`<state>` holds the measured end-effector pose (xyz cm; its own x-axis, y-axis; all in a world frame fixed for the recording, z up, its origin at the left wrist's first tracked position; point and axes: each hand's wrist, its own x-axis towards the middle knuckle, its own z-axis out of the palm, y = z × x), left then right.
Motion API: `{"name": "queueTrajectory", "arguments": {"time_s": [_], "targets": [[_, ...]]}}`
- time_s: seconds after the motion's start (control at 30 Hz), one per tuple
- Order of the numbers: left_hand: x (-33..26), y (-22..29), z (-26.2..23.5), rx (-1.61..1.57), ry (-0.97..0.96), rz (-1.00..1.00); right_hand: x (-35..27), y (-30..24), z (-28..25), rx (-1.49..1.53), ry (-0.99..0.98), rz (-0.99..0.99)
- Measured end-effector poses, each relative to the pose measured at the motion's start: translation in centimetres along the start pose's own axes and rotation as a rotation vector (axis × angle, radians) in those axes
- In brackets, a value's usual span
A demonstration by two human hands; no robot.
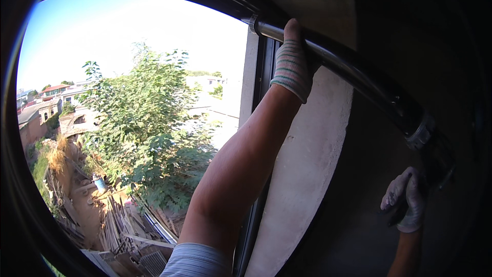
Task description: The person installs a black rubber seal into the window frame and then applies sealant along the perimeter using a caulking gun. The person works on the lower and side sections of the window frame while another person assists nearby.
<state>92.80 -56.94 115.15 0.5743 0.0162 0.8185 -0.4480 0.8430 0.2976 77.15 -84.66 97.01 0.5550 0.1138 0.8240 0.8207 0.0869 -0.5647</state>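
Note:
A dark, shiny round metal pole (353, 69) slants from the top of the window opening down to the right. My left hand (293, 64), in a striped knit glove, reaches up and grips it, thumb over the front and the other fingers hidden behind. One collar (253, 23) rings the pole left of this hand. Another pale collar (421, 132) sits near its lower right end, where a dark end piece (435, 161) fades into shadow. Just below that piece is my gloved right hand (408, 200), its fingers curled; deep shadow hides what they hold, if anything.
A dark window frame (264, 66) borders the opening on the left. Beside it runs a rough grey wall edge (312, 174), with dark wall further right. Outside and far below are a leafy tree (154, 118), stacked boards (123, 223), a blue drum (99, 183) and low houses.

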Motion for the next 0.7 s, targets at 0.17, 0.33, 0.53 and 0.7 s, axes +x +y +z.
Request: {"name": "queueTrajectory", "arguments": {"time_s": [0.17,0.33,0.53,0.7], "targets": [[-0.6,0.9,0.2,0.012,0.028,0.005,-0.2,-0.3,-0.1,0.030,0.003,0.010],[-1.1,1.6,0.6,-0.004,0.046,0.005,0.0,-0.7,0.2,0.033,-0.027,-0.014],[-1.3,2.2,1.1,-0.016,0.096,-0.010,-0.2,-1.1,0.8,0.064,-0.018,0.009],[-2.0,2.6,1.7,0.000,0.116,0.003,-0.3,-1.2,0.9,0.061,0.000,0.010]]}}
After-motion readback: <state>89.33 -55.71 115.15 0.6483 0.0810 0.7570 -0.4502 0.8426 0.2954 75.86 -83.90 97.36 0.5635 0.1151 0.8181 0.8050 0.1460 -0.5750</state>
